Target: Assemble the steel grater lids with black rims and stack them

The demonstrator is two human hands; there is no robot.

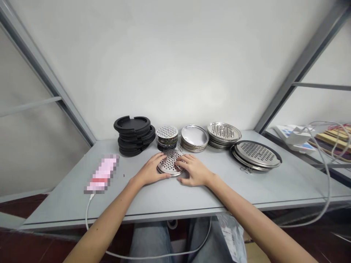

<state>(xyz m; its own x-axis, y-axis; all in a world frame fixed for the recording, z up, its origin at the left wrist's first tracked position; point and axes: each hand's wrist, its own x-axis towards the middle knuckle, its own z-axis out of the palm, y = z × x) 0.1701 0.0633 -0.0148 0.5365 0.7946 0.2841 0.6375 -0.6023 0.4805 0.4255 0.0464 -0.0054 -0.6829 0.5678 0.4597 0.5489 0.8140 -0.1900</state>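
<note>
- A disc point(171, 163) lies near the middle of the table point(153, 201), between the hands, toward its front edge.
- It looks flat, slotted face up. Its outline is round, so no one direction is its long axis; the slots run in rows across it.
- The left hand point(151, 170) is at its left rim, fingers at the far side and pointing forward and right, thumb along the near edge. Thumb and fingers stand spread around the rim; whether they pinch it, I cannot tell.
- The right hand point(194, 170) comes from the right, fingers pointing left, bent onto the slotted face. Its thumb is spread from them, at the near right.
- Behind, left to right, stand stacks: black rings point(134, 142), small graters point(167, 138), metal lids point(194, 137) and rimmed graters point(223, 135).
- Nearer on the right is a pile point(256, 155), its slotted top face up, wire clips point(246, 170) just beside it.
- A blurred pink item point(101, 174) slants at the left, a white cable point(87, 215) at its near end.
</note>
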